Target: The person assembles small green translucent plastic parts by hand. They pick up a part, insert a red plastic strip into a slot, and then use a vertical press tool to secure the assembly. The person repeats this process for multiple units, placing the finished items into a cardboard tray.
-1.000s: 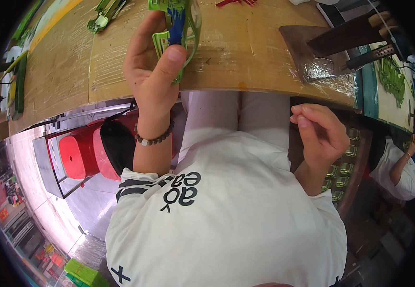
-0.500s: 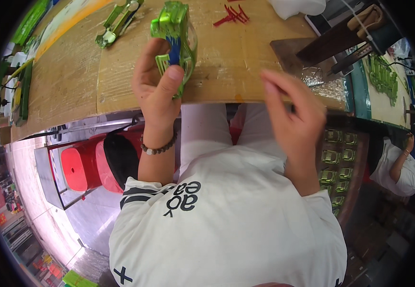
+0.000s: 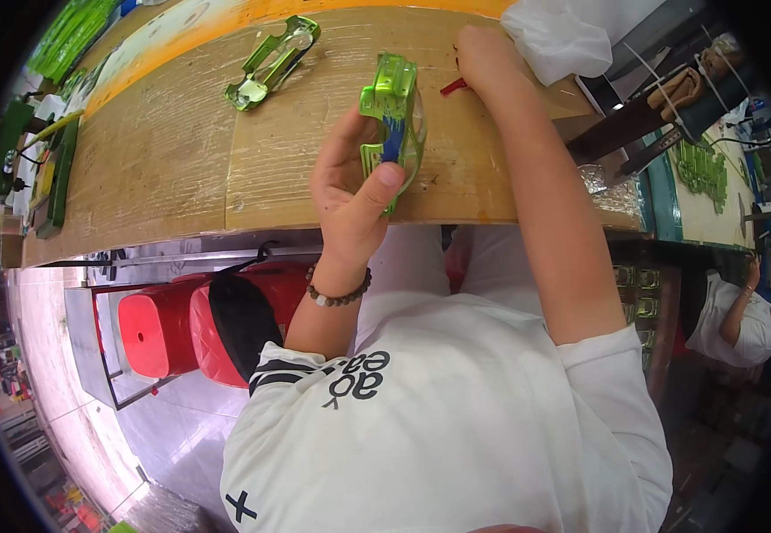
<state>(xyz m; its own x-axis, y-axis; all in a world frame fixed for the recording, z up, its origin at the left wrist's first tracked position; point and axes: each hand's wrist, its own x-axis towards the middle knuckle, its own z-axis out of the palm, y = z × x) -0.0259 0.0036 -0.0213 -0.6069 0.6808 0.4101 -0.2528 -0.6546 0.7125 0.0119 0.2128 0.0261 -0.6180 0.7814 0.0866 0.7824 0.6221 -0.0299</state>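
Observation:
My left hand (image 3: 350,191) is closed around a green plastic toy car body (image 3: 394,84), held upright above the near edge of the bench. A blue part shows inside the shell near my thumb. My right hand (image 3: 489,64) is stretched out over thin red plastic pieces (image 3: 454,86), covering most of them; its fingertips are hidden, so any hold on a piece cannot be made out. A second green car body (image 3: 272,62), with clear and silvery parts, lies on the bench to the left of my left hand.
Cardboard under clear film covers the bench (image 3: 163,151). White plastic bags (image 3: 559,40) lie beyond my right hand, beside a dark upright fixture (image 3: 621,120). Green parts (image 3: 701,173) lie on another table at right, near a seated person (image 3: 734,315). Red stools (image 3: 150,333) stand below left.
My right hand has moved from the bench's near edge forward onto the red pieces. My left hand still holds the car body. The whole view has shifted somewhat.

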